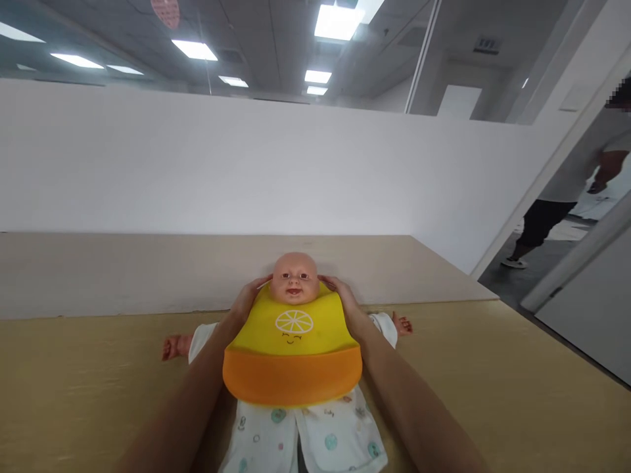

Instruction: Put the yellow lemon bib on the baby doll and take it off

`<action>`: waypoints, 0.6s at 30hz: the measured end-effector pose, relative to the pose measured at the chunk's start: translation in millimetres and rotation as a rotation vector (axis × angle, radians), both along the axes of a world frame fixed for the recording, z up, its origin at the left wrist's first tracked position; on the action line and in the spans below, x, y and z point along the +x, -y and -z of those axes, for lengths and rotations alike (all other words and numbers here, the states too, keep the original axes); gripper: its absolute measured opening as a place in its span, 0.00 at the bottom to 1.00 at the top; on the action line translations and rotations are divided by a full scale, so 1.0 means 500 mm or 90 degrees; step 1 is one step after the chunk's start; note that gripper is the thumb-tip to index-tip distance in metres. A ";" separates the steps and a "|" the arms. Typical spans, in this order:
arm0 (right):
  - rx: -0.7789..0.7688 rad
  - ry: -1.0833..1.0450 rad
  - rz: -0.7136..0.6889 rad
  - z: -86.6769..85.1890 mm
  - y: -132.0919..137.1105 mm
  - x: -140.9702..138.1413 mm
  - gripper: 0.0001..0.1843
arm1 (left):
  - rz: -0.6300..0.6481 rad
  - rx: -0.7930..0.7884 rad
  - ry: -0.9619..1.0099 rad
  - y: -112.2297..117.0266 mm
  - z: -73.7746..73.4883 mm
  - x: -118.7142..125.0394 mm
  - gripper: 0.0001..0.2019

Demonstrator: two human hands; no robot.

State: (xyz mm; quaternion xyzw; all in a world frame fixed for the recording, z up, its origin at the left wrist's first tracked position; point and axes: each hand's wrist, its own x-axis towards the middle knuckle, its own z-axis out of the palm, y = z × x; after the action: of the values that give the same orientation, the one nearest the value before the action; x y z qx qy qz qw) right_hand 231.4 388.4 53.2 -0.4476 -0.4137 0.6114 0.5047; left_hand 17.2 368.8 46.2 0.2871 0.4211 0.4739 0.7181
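A baby doll (294, 278) lies on its back on a tan tabletop (83, 381), its bald head at the far side. It wears a white romper with coloured dots (308, 437). Over its chest sits a yellow silicone bib (292, 326) with a lemon-slice print and an orange catch pocket (292, 376). My left hand (248, 299) and my right hand (345, 297) lie at the bib's collar on either side of the doll's neck, fingertips touching the bib. Whether either hand grips it is hidden.
A paler wooden board (148, 272) lies beyond the tabletop, against a white partition wall (246, 164). The doll's small hands (175, 347) rest out to the sides. Beyond an opening on the right, a person (557, 190) in a grey top and black trousers stands.
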 end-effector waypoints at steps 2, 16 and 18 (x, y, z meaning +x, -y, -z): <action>0.018 -0.031 0.001 0.002 0.032 0.009 0.12 | -0.022 0.037 0.000 0.028 0.010 0.008 0.22; 0.108 -0.025 0.029 -0.040 0.359 0.073 0.16 | -0.112 0.109 -0.180 0.237 0.055 0.044 0.35; 0.098 -0.021 0.027 -0.043 0.398 0.079 0.17 | -0.110 0.100 -0.134 0.267 0.064 0.047 0.36</action>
State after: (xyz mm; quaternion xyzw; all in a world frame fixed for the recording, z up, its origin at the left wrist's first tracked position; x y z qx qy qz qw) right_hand 270.7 189.6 74.5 -0.4058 -0.4414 0.5745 0.5571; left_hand 40.9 235.3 14.1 0.3533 0.4790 0.5326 0.6018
